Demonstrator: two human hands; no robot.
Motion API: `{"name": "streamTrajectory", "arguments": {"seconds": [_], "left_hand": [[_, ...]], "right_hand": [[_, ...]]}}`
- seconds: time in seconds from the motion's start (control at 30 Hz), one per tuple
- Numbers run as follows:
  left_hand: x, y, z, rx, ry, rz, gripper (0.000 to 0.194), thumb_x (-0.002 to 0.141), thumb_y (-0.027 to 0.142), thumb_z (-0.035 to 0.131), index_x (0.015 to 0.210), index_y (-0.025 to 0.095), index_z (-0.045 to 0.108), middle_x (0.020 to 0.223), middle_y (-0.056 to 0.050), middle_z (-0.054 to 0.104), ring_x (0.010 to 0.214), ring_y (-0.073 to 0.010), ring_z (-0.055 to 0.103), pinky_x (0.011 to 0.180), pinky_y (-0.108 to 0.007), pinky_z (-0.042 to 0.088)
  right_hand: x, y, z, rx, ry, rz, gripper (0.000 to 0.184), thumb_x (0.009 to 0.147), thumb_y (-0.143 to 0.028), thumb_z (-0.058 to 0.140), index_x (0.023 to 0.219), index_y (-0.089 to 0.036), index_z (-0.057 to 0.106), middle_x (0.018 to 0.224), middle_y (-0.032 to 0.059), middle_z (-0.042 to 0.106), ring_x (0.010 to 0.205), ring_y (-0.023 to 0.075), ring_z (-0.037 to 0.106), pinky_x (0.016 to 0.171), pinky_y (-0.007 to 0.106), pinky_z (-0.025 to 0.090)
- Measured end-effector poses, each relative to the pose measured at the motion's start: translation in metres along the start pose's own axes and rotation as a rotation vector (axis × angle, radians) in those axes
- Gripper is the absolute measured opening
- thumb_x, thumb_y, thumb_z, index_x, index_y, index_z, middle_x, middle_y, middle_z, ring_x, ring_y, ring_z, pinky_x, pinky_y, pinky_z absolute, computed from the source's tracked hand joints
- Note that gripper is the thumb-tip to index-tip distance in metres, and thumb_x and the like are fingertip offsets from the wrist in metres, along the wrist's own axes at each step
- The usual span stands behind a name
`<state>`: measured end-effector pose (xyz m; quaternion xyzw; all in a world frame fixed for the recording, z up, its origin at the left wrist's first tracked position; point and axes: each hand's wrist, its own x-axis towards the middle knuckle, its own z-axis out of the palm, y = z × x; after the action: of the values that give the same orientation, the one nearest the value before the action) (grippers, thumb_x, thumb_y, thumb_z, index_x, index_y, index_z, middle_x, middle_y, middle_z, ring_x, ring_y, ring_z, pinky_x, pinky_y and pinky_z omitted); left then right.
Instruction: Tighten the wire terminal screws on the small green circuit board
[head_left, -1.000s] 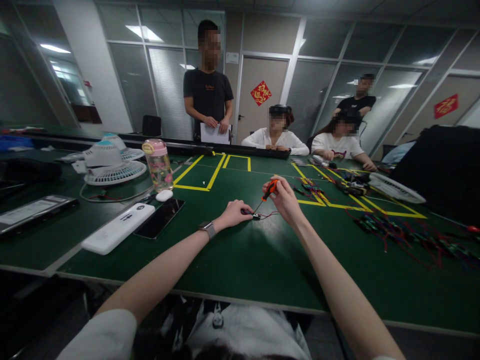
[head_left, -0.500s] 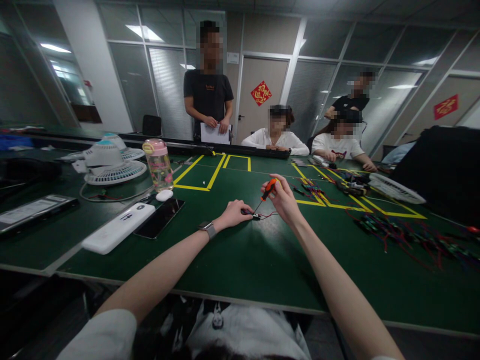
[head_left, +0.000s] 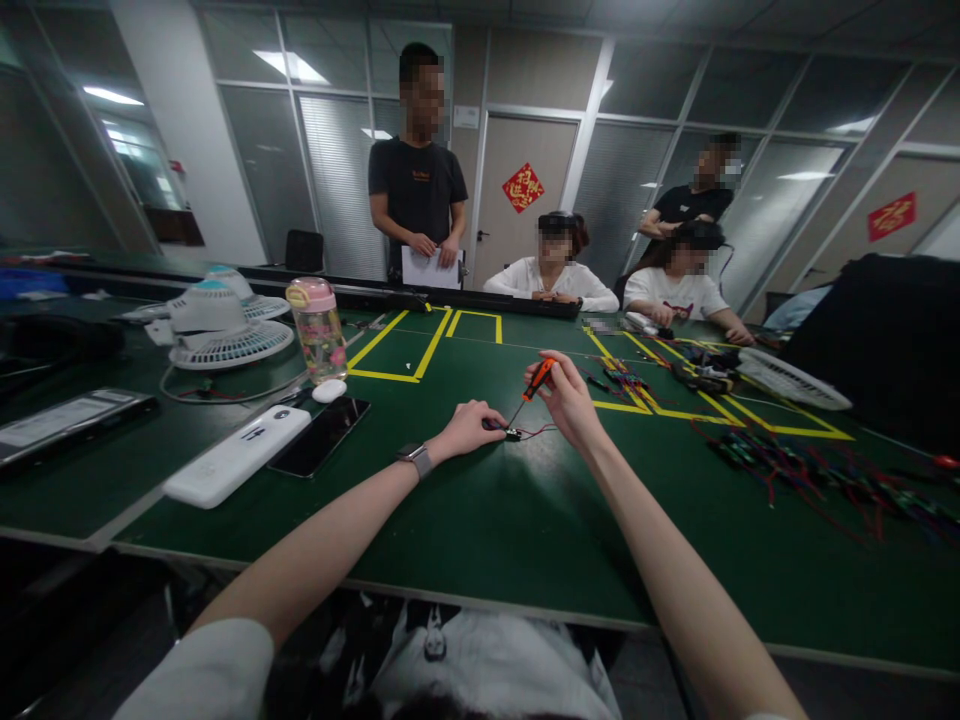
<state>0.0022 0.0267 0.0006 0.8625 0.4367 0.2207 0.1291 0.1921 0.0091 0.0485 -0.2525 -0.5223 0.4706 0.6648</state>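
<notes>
In my right hand (head_left: 566,395) is an orange and black screwdriver (head_left: 538,380), its shaft slanting down to the left. The tip meets a small dark connector (head_left: 513,434) lying on the green table (head_left: 480,530). Thin red and dark wires (head_left: 536,432) run from that piece to the right, beneath my right hand. My left hand (head_left: 474,425), with a watch (head_left: 415,458) on its wrist, rests on the table and pinches the connector's left end with closed fingers. What exactly the fingertips cover is hidden.
To the left are a white power bank (head_left: 236,455), a black phone (head_left: 321,437), a pink-lidded bottle (head_left: 316,330) and white fans (head_left: 225,325). Wired boards (head_left: 810,465) lie in a heap at right. Yellow tape (head_left: 386,377) marks the table. Several people (head_left: 551,275) are across it.
Both my hands and the screwdriver stay almost in place; the screwdriver's handle shifts very slightly. In the background, the standing person at right has moved a little to the left.
</notes>
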Motion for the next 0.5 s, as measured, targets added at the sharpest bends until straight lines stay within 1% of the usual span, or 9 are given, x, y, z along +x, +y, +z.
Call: {"name": "streamTrajectory", "arguments": {"seconds": [0.13,0.23,0.3,0.37,0.47,0.5], "left_hand": [[0.0003,0.0004,0.0001,0.017,-0.003,-0.009,0.023,0.087,0.04,0.068,0.105,0.027,0.076,0.09,-0.003,0.065,0.092,-0.0212,0.058,0.083,-0.031,0.04],[0.0004,0.0003,0.0,0.006,-0.003,-0.008,0.023,0.087,0.04,0.068,0.105,0.027,0.076,0.09,-0.003,0.065,0.091,-0.0213,0.058,0.082,-0.031,0.04],[0.0003,0.0001,0.0,-0.004,-0.001,-0.006,0.023,0.087,0.041,0.069,0.104,0.027,0.076,0.089,-0.003,0.065,0.091,-0.0213,0.058,0.082,-0.031,0.04],[0.0003,-0.0001,0.0001,-0.008,0.0,-0.007,0.023,0.087,0.04,0.069,0.104,0.027,0.076,0.089,-0.003,0.065,0.091,-0.0213,0.058,0.082,-0.031,0.039],[0.0005,-0.0006,0.0006,-0.01,0.003,-0.004,0.023,0.087,0.04,0.069,0.104,0.027,0.076,0.089,-0.003,0.065,0.091,-0.0211,0.058,0.083,-0.031,0.039],[0.0005,-0.0008,0.0008,-0.01,0.003,-0.003,0.023,0.087,0.04,0.069,0.104,0.027,0.076,0.089,-0.003,0.065,0.091,-0.021,0.058,0.083,-0.031,0.039]], "right_hand": [[0.0007,0.0011,-0.0041,-0.007,0.023,-0.009,0.03,0.076,-0.052,0.074,0.094,-0.03,0.067,0.088,-0.0013,0.069,0.083,0.0162,0.064,0.076,0.031,0.051],[0.0005,0.0006,-0.006,-0.043,0.046,-0.033,0.026,0.072,-0.047,0.078,0.088,-0.029,0.068,0.082,-0.0031,0.065,0.077,0.0145,0.06,0.076,0.031,0.051],[0.0,-0.0002,-0.0059,-0.04,0.042,-0.023,0.025,0.07,-0.045,0.08,0.087,-0.029,0.069,0.078,-0.0034,0.063,0.074,0.0148,0.06,0.077,0.032,0.052],[-0.0007,-0.0013,-0.0048,-0.022,0.015,0.003,0.026,0.072,-0.045,0.078,0.092,-0.03,0.07,0.078,-0.0025,0.064,0.078,0.016,0.061,0.08,0.034,0.052],[-0.0014,-0.0022,-0.0028,0.014,-0.016,0.032,0.034,0.077,-0.045,0.074,0.107,-0.031,0.068,0.086,-0.0008,0.068,0.086,0.0172,0.063,0.082,0.035,0.051],[-0.0013,-0.002,-0.0025,0.027,-0.017,0.033,0.035,0.078,-0.045,0.073,0.109,-0.032,0.067,0.088,-0.0006,0.069,0.086,0.0172,0.064,0.082,0.034,0.051]]}}
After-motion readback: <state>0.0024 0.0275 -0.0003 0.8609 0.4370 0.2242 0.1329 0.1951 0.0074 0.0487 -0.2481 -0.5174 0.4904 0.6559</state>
